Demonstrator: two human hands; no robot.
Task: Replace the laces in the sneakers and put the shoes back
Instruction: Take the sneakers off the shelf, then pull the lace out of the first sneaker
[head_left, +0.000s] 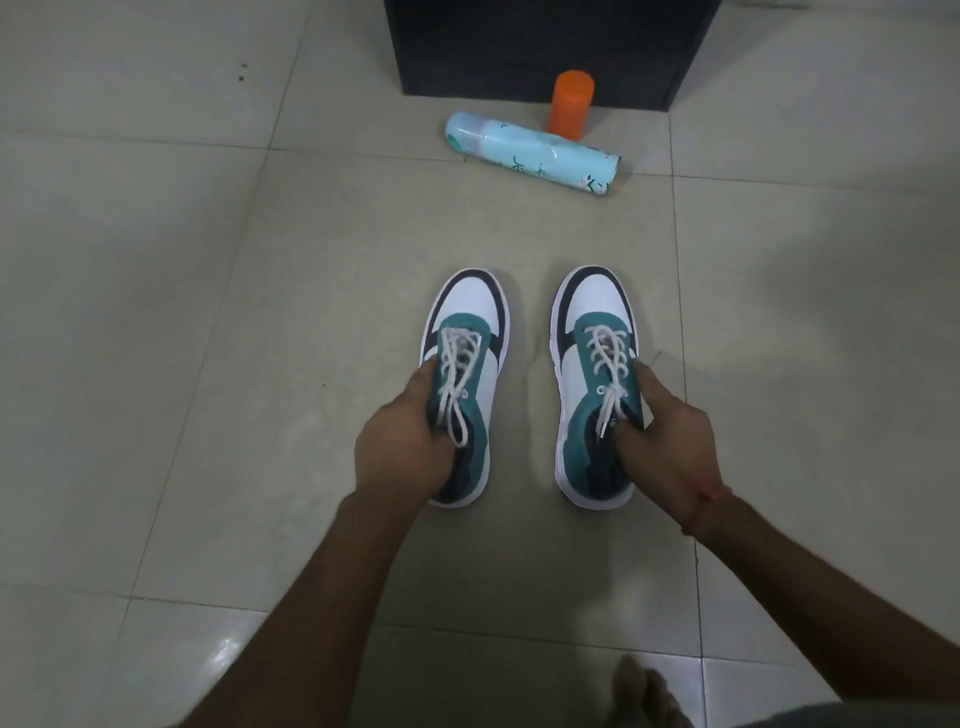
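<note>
Bare foot at near floor edge | left hand grips left sneaker collar, right hand grips right sneaker, mid-floor, both laced | step: put-back, judged | next: lift pair together, clear spray can

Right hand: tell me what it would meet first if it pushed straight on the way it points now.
The right hand grips the right sneaker and points up-frame and slightly left. Beyond the shoe's toe lies bare floor, then probably the lying pale-blue spray can; depth is unclear.
</note>
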